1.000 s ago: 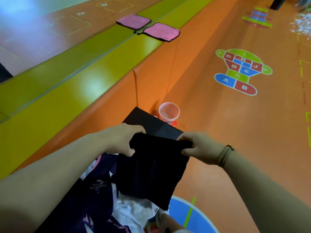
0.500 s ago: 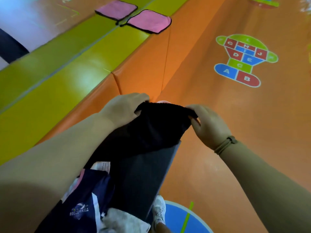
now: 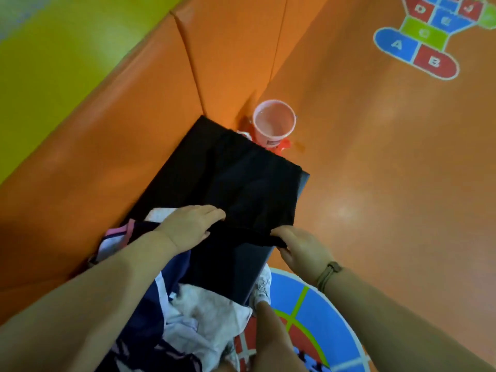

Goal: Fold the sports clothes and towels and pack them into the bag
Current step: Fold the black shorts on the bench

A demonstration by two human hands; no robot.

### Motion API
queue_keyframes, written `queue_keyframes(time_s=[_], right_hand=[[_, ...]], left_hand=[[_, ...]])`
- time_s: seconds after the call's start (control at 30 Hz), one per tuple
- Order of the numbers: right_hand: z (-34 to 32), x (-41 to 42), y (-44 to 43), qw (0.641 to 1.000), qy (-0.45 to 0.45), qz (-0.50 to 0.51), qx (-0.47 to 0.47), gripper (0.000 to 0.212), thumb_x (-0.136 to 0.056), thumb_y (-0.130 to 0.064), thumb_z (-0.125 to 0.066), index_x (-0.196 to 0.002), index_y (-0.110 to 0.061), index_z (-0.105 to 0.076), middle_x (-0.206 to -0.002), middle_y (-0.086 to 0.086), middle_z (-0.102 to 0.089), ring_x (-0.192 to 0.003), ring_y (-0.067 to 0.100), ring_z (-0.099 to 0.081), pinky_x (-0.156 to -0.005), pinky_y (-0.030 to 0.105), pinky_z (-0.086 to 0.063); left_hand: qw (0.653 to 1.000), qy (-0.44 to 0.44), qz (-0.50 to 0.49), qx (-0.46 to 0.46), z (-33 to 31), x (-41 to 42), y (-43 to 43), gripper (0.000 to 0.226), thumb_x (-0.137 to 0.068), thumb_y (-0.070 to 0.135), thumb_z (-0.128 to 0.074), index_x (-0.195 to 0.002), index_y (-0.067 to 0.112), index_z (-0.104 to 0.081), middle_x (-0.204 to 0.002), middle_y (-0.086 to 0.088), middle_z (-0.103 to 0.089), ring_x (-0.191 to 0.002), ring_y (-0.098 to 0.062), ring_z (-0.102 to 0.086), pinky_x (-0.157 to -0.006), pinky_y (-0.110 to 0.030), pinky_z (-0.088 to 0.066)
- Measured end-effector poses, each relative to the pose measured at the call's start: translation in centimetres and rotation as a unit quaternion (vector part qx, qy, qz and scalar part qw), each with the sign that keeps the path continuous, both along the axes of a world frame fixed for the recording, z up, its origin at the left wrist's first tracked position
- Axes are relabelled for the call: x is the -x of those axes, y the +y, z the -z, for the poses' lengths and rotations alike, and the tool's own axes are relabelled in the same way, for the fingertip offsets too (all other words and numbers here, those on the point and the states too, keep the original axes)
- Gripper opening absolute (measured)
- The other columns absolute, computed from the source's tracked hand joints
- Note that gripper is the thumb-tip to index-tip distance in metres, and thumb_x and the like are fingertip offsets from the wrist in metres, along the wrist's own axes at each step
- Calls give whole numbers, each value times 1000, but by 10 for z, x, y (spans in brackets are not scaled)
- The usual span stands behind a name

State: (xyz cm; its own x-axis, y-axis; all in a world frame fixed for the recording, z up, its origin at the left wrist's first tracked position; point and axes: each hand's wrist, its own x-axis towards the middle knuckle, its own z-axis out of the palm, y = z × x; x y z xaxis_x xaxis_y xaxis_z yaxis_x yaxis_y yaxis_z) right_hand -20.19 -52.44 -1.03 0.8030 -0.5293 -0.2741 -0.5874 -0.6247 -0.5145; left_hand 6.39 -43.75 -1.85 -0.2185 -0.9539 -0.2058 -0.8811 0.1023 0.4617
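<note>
A black garment (image 3: 249, 183) lies spread flat on a dark board-like surface (image 3: 236, 269) in front of me. My left hand (image 3: 188, 226) rests on its near left edge with fingers laid forward. My right hand (image 3: 300, 251) pinches the near right corner of the black cloth. Below my arms lies a heap of other clothes: a navy and white sports jersey (image 3: 161, 285) with pink trim and a white cloth (image 3: 206, 315). No bag shows in this view.
A pink bucket (image 3: 273, 124) stands on the orange floor just past the board's far corner. An orange padded bench wall (image 3: 107, 124) with a yellow-green top runs along the left. My white shoe (image 3: 263, 288) and knee are under the board's right edge. Hopscotch markings lie at far right.
The black garment, held up in the air by both hands before, now lies spread flat on the dark surface. Both hands have dropped to its near edge. The camera has tilted downward.
</note>
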Motion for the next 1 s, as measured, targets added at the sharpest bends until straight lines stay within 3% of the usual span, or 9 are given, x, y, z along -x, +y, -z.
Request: queue_keyframes(time_s=[0.1,0.2,0.37,0.6,0.7,0.83,1.0], right_hand=[[19,-4,29,997,37,23,-60,36,-89,-7,-54,-124,-11,-55,-122,9,-59,-107,32,-57,-83,36,-46],[29,-5,46,990,65,19,-124,39,-88,-11,-54,-127,-16,-52,-126,4,-57,-112,25,-55,-88,28,-40],[38,-7,60,974,82,11,-209,37,-87,-16,-59,-124,-18,-53,-120,3,-60,-107,22,-56,-87,28,-43],[60,-17,19,980,19,108,-166,38,-84,-9,-63,-122,-14,-59,-118,5,-61,-105,22,-57,-82,10,-31],[73,-26,-19,976,-8,158,-150,39,-81,-6,-66,-119,-13,-61,-117,8,-61,-107,25,-58,-88,18,-37],[82,-38,-74,972,-22,192,-132,39,-87,-10,-62,-125,-15,-56,-124,7,-58,-112,24,-55,-93,28,-42],[104,-47,-116,967,-16,248,-52,52,-90,-16,-60,-138,-12,-41,-139,9,-46,-127,27,-43,-104,35,-36]], left_hand=[[988,11,-65,-142,19,3,31,42,-81,8,-65,-117,24,-52,-117,4,-59,-99,-18,-60,-81,-34,-50],[973,19,-73,-219,27,5,52,35,-85,14,-61,-117,26,-52,-111,10,-58,-94,-12,-58,-80,-33,-49],[952,48,-67,-294,37,-3,69,37,-82,15,-63,-110,35,-51,-93,11,-62,-75,-5,-58,-71,-31,-51],[942,134,-207,-228,53,-17,31,48,-77,19,-73,-109,43,-47,-103,13,-62,-90,-4,-60,-84,-30,-50],[939,152,-249,-185,62,-21,-8,50,-74,24,-74,-108,47,-45,-100,8,-63,-88,-9,-62,-82,-39,-53],[929,182,-292,-138,68,-26,-64,54,-79,17,-74,-120,37,-44,-96,10,-59,-83,-7,-61,-76,-31,-52],[931,139,-331,-72,91,-28,-102,68,-83,17,-71,-140,27,-35,-134,0,-45,-118,-16,-49,-100,-33,-42]])
